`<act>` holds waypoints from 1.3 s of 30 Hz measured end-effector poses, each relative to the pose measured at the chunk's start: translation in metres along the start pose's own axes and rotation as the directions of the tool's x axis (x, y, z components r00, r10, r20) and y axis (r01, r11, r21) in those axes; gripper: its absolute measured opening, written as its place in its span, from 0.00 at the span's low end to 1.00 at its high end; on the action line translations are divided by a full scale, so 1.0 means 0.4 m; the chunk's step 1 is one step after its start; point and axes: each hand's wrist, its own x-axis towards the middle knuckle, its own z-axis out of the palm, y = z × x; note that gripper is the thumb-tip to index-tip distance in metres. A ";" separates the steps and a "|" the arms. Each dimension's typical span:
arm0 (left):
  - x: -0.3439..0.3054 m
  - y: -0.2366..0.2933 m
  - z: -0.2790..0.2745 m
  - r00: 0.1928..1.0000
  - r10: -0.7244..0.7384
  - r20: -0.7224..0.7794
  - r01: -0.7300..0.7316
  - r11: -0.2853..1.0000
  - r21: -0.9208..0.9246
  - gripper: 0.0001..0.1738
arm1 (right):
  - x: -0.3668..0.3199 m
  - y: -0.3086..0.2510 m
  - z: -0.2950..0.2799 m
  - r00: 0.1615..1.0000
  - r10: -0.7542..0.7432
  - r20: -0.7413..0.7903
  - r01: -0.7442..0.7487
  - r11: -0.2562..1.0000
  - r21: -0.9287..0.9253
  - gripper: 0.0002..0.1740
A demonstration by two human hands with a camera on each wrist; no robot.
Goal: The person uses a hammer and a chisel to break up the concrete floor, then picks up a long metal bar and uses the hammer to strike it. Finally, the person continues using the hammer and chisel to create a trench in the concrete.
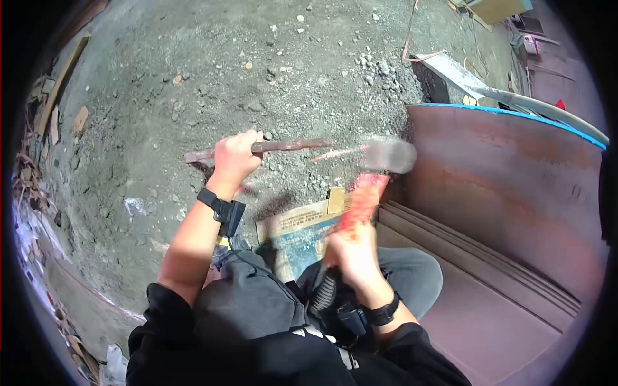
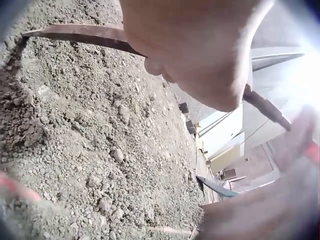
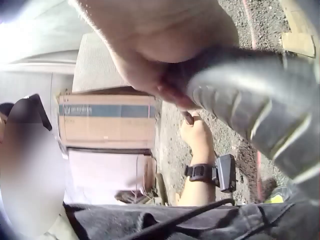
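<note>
My left hand point(image 1: 237, 157) grips a rusty metal bar point(image 1: 293, 145) around its middle, held level above the gravelly ground. One end of the bar point(image 2: 85, 34) tapers to a narrow tip in the left wrist view; its other end points at the tool on the right. My right hand point(image 1: 353, 254) holds a red angle grinder point(image 1: 362, 206), blurred by motion. A grey disc point(image 1: 393, 157) at the grinder's head is near the bar's right end. From the grinder's rear comes a black ribbed cord sleeve point(image 3: 250, 110), large in the right wrist view.
A big rusty steel plate point(image 1: 502, 174) with a blue top edge stands at right, above stacked sheets point(image 1: 476, 257). A printed paper sack point(image 1: 296, 238) lies before the knees. Loose gravel point(image 1: 380, 74) covers the ground; wood strips point(image 1: 61, 87) line the left.
</note>
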 end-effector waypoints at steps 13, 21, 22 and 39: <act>0.018 -0.009 0.002 0.995 -0.104 0.008 0.104 0.995 0.011 0.12 | -0.026 -0.182 -0.125 0.998 0.018 -0.058 -0.013 0.996 0.085 0.07; 0.003 -0.022 0.009 0.999 0.000 0.035 0.003 0.996 -0.084 0.05 | 0.041 -0.021 0.005 0.988 0.126 0.093 -0.133 0.989 0.071 0.08; -0.002 -0.022 0.014 0.998 0.015 0.065 -0.009 0.996 -0.094 0.08 | 0.044 -0.031 0.010 0.948 0.247 0.202 -0.286 0.939 0.190 0.08; -0.033 -0.018 0.071 0.958 -0.026 0.284 0.017 0.999 0.034 0.12 | 0.066 -0.034 -0.140 0.950 0.311 0.039 -0.299 0.863 0.408 0.07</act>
